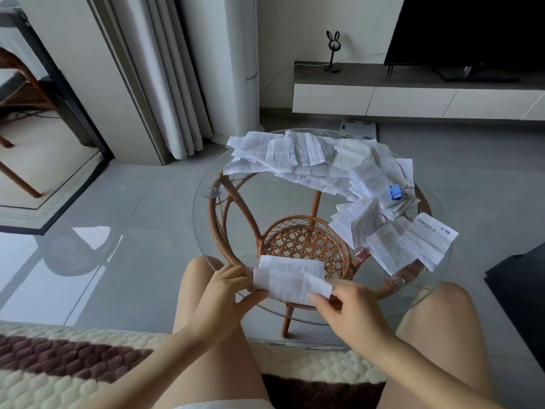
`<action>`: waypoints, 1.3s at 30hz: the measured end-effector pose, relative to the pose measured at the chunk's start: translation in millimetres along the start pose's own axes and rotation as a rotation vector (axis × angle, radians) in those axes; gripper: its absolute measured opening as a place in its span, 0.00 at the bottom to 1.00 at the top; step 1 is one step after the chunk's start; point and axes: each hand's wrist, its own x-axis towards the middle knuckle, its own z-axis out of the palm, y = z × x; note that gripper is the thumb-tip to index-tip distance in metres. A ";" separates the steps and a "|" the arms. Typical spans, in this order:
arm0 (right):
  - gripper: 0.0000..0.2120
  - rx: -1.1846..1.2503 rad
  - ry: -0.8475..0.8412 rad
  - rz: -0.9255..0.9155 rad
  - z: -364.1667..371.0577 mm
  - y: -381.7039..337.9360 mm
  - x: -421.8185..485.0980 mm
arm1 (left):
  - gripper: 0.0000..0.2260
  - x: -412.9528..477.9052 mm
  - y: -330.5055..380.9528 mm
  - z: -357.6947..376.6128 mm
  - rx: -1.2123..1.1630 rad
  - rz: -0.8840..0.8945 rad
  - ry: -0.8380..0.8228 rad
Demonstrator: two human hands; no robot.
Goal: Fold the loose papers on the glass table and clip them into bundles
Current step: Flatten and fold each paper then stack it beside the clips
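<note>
A white printed paper (290, 280), partly folded over on itself, is held over the near edge of the round glass table (203, 184). My left hand (228, 286) pinches its left end and my right hand (343, 305) pinches its lower right corner. A big heap of loose papers (300, 157) covers the far side of the table. On the right lies a bundle of folded papers (395, 240) with a pink binder clip (362, 255) at its near corner. A blue binder clip (394, 192) sits on the papers at the right.
The glass top rests on a wicker frame with a woven lower shelf (300, 246). My bare knees are on either side of the table's near edge. A low TV cabinet (413, 98) stands behind, curtains at the left, a patterned rug (73, 358) below.
</note>
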 end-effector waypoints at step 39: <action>0.22 -0.248 -0.179 0.467 6.4 -10.9 35.7 | 0.11 10.0 16.2 29.8 0.404 0.143 0.126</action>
